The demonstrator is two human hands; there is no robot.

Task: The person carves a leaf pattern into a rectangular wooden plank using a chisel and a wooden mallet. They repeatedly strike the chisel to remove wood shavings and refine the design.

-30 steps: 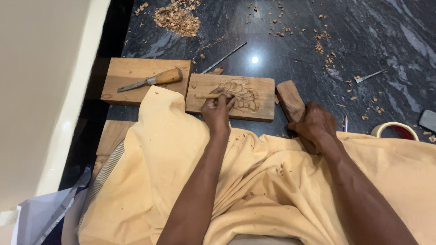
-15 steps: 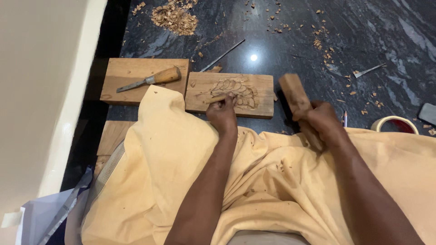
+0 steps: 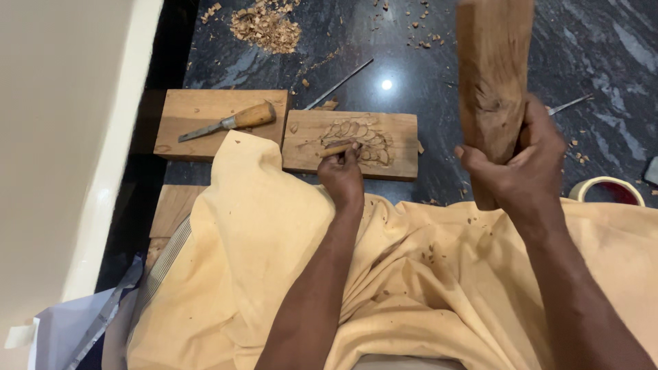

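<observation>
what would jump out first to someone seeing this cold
The raised wooden mallet, gripped in the right hand at upper right, fills the view first. Below it at centre, the left hand holds a wooden-handled chisel on a carved wooden panel lying on the dark floor. A pile of wood chips lies at top.

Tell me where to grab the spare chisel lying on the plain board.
Take the spare chisel by its rounded wooden handle, the right-hand end, coming from above. It lies flat on the plain board, its metal blade pointing left, so the handle probably gives the thicker, safer grip.
</observation>
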